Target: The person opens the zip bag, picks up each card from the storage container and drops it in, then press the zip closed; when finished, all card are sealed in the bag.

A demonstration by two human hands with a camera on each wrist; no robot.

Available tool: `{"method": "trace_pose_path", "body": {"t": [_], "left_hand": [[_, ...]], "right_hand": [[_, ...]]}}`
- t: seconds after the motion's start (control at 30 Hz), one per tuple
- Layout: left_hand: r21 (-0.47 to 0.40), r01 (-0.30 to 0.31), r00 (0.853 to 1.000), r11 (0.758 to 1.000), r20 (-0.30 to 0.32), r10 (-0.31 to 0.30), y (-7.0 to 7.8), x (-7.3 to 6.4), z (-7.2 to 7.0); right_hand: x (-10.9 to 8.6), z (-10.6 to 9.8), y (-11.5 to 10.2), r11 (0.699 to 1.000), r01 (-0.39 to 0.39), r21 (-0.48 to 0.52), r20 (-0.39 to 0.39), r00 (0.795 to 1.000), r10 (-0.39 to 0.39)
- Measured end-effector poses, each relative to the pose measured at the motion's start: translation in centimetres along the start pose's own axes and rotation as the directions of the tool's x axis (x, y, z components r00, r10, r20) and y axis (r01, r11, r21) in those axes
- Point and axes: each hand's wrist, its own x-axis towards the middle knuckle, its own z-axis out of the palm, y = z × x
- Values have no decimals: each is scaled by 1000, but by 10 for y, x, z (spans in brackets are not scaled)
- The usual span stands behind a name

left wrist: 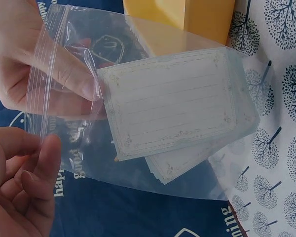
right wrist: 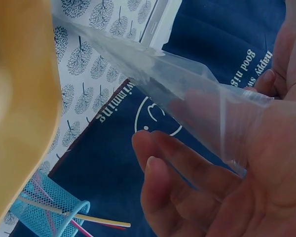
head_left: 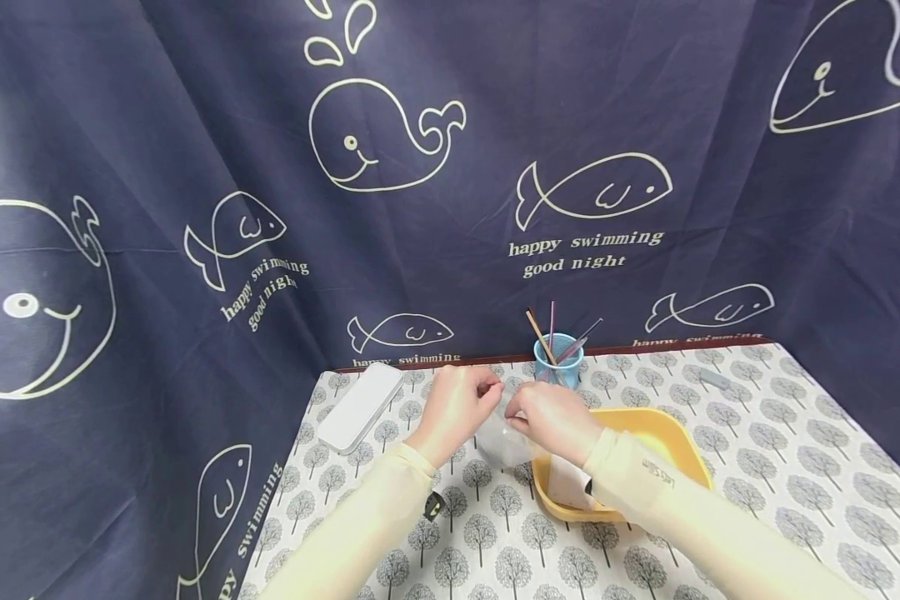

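Observation:
A clear zip bag [left wrist: 187,187] holds a stack of pale lined cards [left wrist: 167,103] with ornate borders, slightly fanned. At the bag's mouth, my left hand [head_left: 457,408] pinches the zip edge between thumb and fingertips. My right hand [head_left: 555,417] grips the bag near the opening; its thumb, seen through the plastic in the left wrist view, lies by the cards' near edge. In the right wrist view its other fingers [right wrist: 158,182] curl loosely beside the bag. Whether the right fingertips touch the cards is unclear.
A yellow bin [head_left: 678,429] with a white item [head_left: 568,483] inside stands beneath my right forearm. Behind it is a blue mesh cup [head_left: 558,377] of pencils. A white case [head_left: 362,408] lies left; a small grey object [head_left: 712,377] lies back right on the tree-print cloth [head_left: 506,542].

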Motion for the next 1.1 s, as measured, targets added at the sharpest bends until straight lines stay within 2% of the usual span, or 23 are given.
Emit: {"method": "trace_pose_path", "body": {"t": [0.23,0.4,0.6,0.83,1.1], "left_hand": [[-19,4,1000,1000,7,-3,-2,-1,0],[-29,10,1000,1000,6,-9,-5,-2,0],[-39,18,1000,999,3,-18,-8,-2,-1],[-14,25,1000,1000,6,-25,-9,-1,-1],[-28,23,1000,999,-7,-24,-9,-1,-1]], "right_hand": [[-4,-1,-1,999,-33,-1,-5,999,33],[-8,-11,1,998,-52,45,7,999,52],[-14,-25,12,990,-74,121,-51,995,80],[-19,-36,25,988,-65,143,-118,990,82],[-25,-35,38,986,-126,110,-76,988,135]]}}
